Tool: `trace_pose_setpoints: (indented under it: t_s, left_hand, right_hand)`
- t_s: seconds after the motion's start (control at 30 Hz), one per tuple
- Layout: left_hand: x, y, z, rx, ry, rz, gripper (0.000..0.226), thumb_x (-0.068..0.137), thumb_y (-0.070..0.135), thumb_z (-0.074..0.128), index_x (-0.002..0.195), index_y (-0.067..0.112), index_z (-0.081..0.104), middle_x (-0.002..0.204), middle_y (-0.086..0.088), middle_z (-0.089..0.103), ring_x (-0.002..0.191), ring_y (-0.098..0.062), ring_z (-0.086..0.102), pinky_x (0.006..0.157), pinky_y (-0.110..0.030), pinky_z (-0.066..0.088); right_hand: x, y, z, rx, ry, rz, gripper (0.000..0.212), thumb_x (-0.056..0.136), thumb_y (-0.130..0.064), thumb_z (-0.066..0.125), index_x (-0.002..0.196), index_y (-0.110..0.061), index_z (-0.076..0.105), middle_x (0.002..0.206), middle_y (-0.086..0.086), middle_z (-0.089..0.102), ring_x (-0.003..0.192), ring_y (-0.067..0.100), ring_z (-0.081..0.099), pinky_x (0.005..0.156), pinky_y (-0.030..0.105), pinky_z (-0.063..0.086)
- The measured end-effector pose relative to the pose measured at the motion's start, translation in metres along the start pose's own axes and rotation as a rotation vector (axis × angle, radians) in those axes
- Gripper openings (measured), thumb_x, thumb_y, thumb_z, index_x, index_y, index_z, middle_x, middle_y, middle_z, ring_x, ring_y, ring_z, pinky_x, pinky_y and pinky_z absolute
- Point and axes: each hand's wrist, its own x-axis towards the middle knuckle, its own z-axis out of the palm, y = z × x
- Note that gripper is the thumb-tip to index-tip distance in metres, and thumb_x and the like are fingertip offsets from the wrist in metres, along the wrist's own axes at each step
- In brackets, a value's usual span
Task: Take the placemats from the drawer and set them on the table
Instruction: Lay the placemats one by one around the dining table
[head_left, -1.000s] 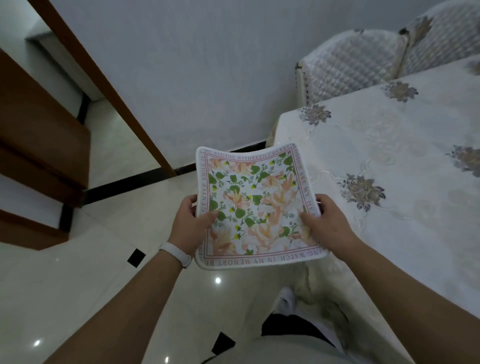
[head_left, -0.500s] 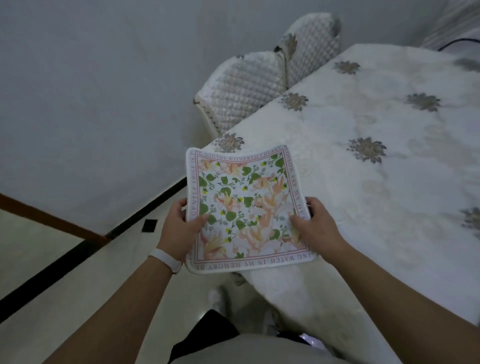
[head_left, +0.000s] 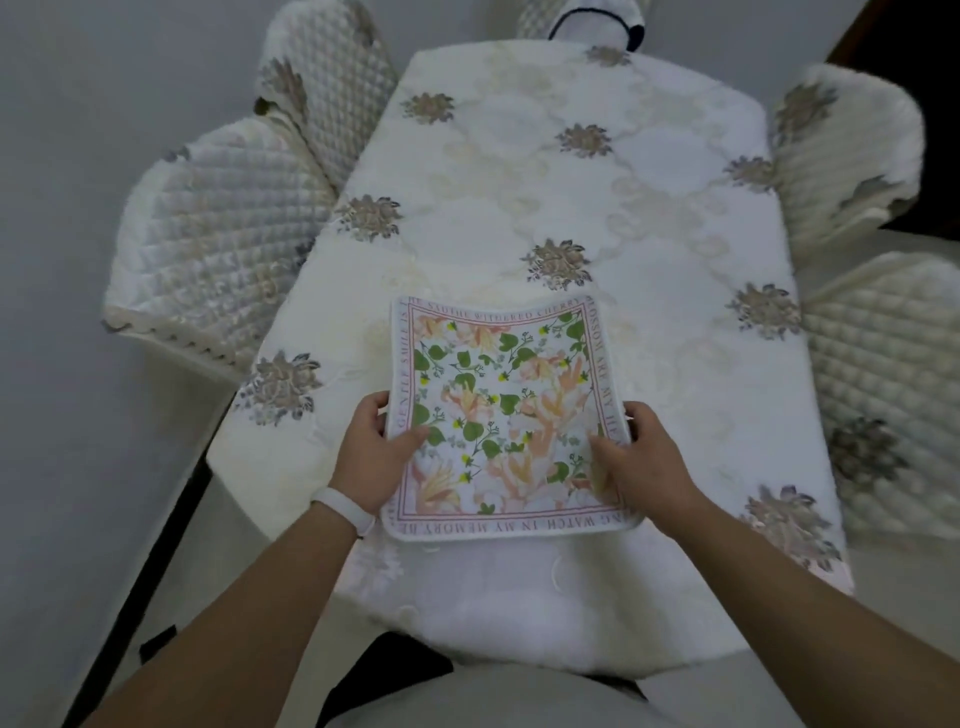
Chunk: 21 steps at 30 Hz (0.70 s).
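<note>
I held the floral placemat over the table, near its six o'clock end. My left hand pinched its nine o'clock edge; my right hand gripped the three o'clock edge, thumbs on top.

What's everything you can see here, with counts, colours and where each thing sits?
Placemat: one visible (could be a stack), white with orange flowers and green leaves, over the table's near end, held by both side edges.
Table: one, white cloth with grey-brown flowers, centre.
Chairs: four clear, white quilted covers; two on the left, two on the right. Something white at the far end is unclear.
Floor: pale grey, dark strip at left.
Wristband: one, white, left wrist.
Left hand: grips the left edge.
Right hand: grips the right edge.
</note>
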Motion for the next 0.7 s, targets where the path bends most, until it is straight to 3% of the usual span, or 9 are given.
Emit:
trace_pose_setpoints:
  t_s: [0.13, 0.3, 0.4, 0.5, 0.7]
  left_hand:
    - [0.040, 0.005, -0.016, 0.006, -0.120, 0.016, 0.039, 0.084, 0.006, 0.071, 0.116, 0.015, 0.051, 0.104, -0.010, 0.068, 0.075, -0.022, 0.069, 0.059, -0.035, 0.057]
    - [0.068, 0.005, -0.021, 0.014, -0.235, 0.003, 0.042, 0.085, 0.005, 0.069, 0.121, 0.012, 0.049, 0.103, -0.006, 0.068, 0.068, -0.013, 0.069, 0.053, -0.027, 0.056]
    - [0.075, 0.001, -0.010, 0.043, -0.260, -0.006, 0.039, 0.086, 0.005, 0.068, 0.118, 0.016, 0.048, 0.103, -0.003, 0.068, 0.078, -0.015, 0.069, 0.053, -0.021, 0.054]
    - [0.077, -0.005, 0.001, 0.050, -0.280, -0.017, 0.037, 0.087, 0.006, 0.068, 0.115, 0.018, 0.048, 0.103, -0.003, 0.068, 0.081, -0.019, 0.069, 0.055, -0.025, 0.055]
    - [0.079, -0.024, 0.008, 0.134, -0.252, -0.075, 0.034, 0.089, 0.007, 0.065, 0.117, 0.017, 0.048, 0.103, -0.002, 0.066, 0.081, -0.012, 0.067, 0.057, -0.020, 0.052]
  right_hand:
    - [-0.008, -0.011, 0.020, 0.023, 0.126, 0.063, 0.031, 0.092, -0.022, 0.064, 0.118, -0.024, 0.049, 0.102, -0.008, 0.065, 0.082, 0.008, 0.067, 0.059, 0.022, 0.053]
    - [-0.016, -0.010, 0.040, 0.048, 0.227, 0.134, 0.031, 0.091, -0.020, 0.063, 0.118, -0.025, 0.048, 0.099, -0.013, 0.063, 0.081, 0.005, 0.065, 0.057, 0.020, 0.051]
    - [-0.022, 0.000, 0.042, 0.061, 0.270, 0.174, 0.030, 0.092, -0.022, 0.063, 0.118, -0.025, 0.048, 0.100, -0.011, 0.063, 0.081, 0.006, 0.066, 0.059, 0.023, 0.053]
    - [-0.022, 0.012, 0.038, 0.087, 0.296, 0.210, 0.031, 0.092, -0.024, 0.063, 0.120, -0.025, 0.048, 0.100, -0.010, 0.063, 0.081, 0.009, 0.067, 0.059, 0.024, 0.054]
    - [-0.016, 0.040, 0.044, 0.072, 0.265, 0.299, 0.030, 0.092, -0.026, 0.063, 0.118, -0.022, 0.049, 0.101, -0.006, 0.064, 0.080, 0.010, 0.067, 0.063, 0.028, 0.056]
